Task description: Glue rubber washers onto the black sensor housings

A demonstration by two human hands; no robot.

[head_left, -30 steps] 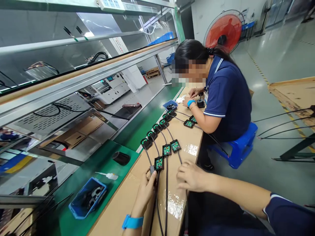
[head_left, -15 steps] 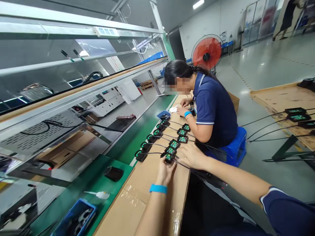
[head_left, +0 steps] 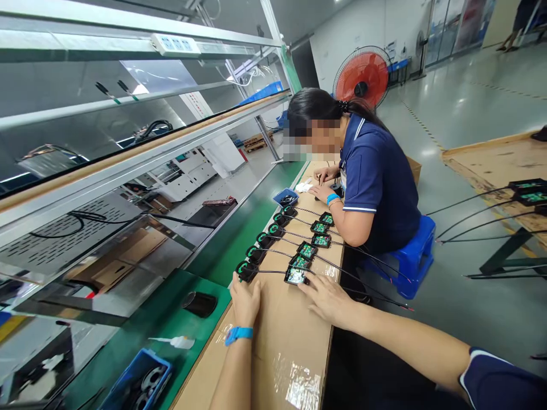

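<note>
My left hand, with a blue band at the wrist, grips the near edge of the nearest round black housing, thumb on one side and fingers on the other. This housing has a green ring inside and a black cable running to an open black box with a circuit board. Beside that box lies my right hand, its fingers stretched out and the tips touching the box's near right edge. Several similar housings and boxes with green boards lie in two rows beyond, joined by cables.
A co-worker sits on a blue stool farther along the cardboard-covered bench. On the green mat stand a black cup, a white-tipped bottle and a blue bin. More boxes with cables rest on the right-hand table.
My left hand has moved from the nearest box leftward to the nearest round housing. My right hand has come nearer, to that box's edge. The nearest box now lies flat on the cardboard.
</note>
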